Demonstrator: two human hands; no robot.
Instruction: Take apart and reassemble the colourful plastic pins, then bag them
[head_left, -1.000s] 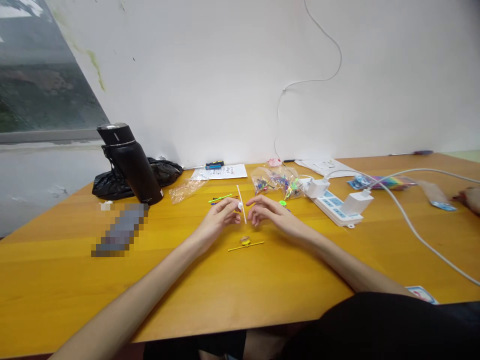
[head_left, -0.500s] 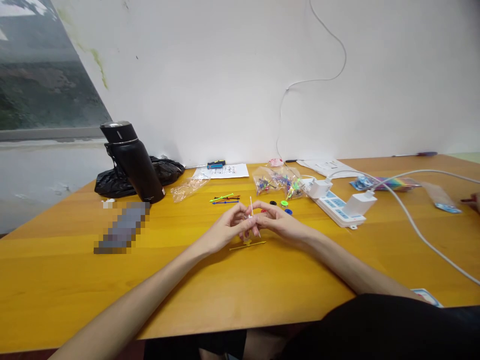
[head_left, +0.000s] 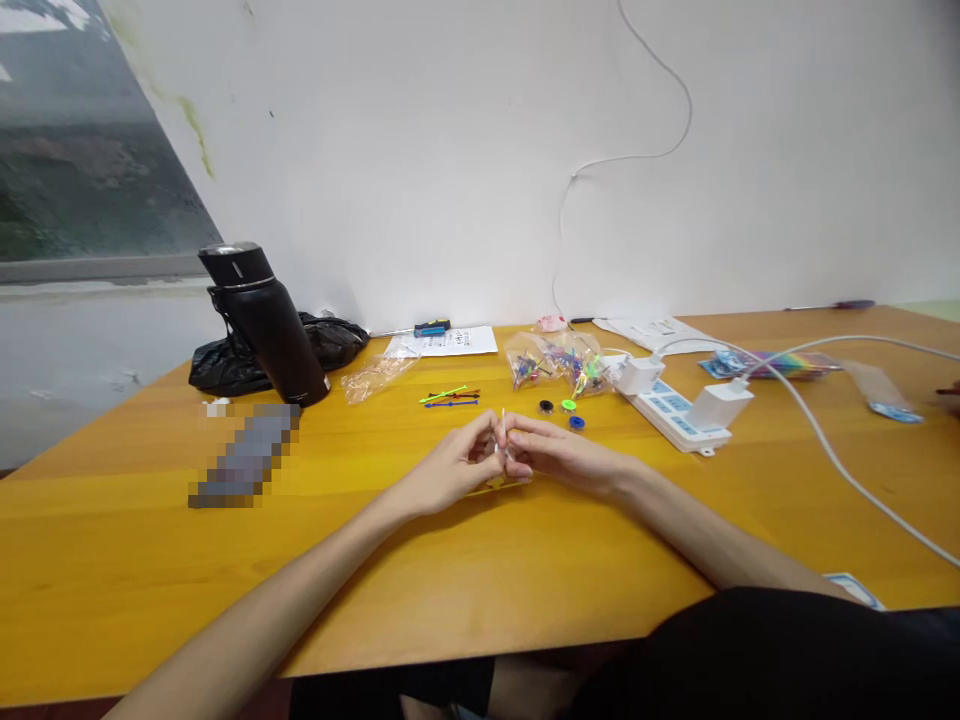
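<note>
Just above the tabletop, my left hand (head_left: 455, 465) and my right hand (head_left: 566, 455) meet fingertip to fingertip. Pinched between them is a small, thin white plastic piece (head_left: 504, 424), standing nearly upright; fingers cover most of it. Directly below lies a thin yellow plastic piece with a wider middle (head_left: 496, 483), partly hidden by my hands. Beyond my fingers are thin coloured plastic sticks (head_left: 450, 399) in green, red, black and blue. Small round pieces lie past my right hand: a black one (head_left: 546, 407), a green one (head_left: 568, 406) and a blue one (head_left: 576, 423).
A black bottle (head_left: 274, 330) and a blurred-out flat object (head_left: 247, 455) are at left. Clear bags of small coloured parts (head_left: 559, 362) lie at the back. On the right is a power strip (head_left: 679, 418) with white chargers and cables. Part of another person's hand (head_left: 952, 398) shows at the right edge.
My fingers have shifted around the white piece, which now stands straighter. My hands have come lower over the yellow piece, covering more of it. A red round piece is now hidden by my right hand.
</note>
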